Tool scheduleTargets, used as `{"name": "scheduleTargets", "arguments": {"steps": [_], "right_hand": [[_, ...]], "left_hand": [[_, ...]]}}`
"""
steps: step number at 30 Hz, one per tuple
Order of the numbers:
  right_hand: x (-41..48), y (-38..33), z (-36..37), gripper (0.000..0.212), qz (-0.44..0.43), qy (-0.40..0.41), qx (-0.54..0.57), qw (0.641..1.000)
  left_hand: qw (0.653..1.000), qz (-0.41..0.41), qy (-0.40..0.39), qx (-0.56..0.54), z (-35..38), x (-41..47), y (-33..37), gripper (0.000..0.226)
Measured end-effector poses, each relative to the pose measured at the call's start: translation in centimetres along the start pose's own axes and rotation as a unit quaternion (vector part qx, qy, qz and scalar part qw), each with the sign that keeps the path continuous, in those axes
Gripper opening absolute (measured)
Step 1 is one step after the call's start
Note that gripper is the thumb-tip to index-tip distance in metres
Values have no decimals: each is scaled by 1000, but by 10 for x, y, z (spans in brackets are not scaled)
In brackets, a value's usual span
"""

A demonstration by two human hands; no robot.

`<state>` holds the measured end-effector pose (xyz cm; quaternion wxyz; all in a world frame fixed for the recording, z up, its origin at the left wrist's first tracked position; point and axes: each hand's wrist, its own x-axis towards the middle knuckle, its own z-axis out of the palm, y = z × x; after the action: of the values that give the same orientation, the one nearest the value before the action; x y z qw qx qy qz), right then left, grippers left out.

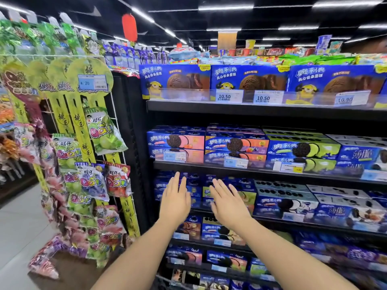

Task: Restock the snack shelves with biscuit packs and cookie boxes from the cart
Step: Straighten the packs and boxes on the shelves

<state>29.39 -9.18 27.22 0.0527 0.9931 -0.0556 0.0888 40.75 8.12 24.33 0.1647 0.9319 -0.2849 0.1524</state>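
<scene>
**Forearms out, hands empty at the cookie shelf**

Forearms stretch forward from the bottom of the view, side by side, both aimed at the third shelf (293, 224) from the top. The left hand (174, 198) and right hand (227, 203) are raised level with that shelf at its left end, backs to the camera and palms toward the stock. Their fingers (177, 181) are straight and slightly spread, holding nothing. Whether the tips touch the packaging cannot be told.

Blue cookie boxes (284, 203) sit stacked along the third shelf, with more rows above and below it. Left of it hangs a candy rack (83, 164) of green and red bags.

As a judgement, this is the shelf-side part of restocking. The flat palms suit pushing or squaring the boxes at the shelf's left end, not carrying a new one. The next move likely calls for pressing the stack back evenly with both hands. After that comes a turn to the cart, which is not clearly in view, for another box.
</scene>
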Motion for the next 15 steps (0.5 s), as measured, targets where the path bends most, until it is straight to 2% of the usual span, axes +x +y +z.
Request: {"name": "scheduleTargets", "arguments": {"steps": [9,15], "right_hand": [[-3,-11,78,62,11,-124,31,992],[5,-10,89,62,13,-137,38,990]], "left_hand": [[981,-122,-147,-30,71,-15,-29,64],[973,-128,-179,-70,86,-4,-32,57]]}}
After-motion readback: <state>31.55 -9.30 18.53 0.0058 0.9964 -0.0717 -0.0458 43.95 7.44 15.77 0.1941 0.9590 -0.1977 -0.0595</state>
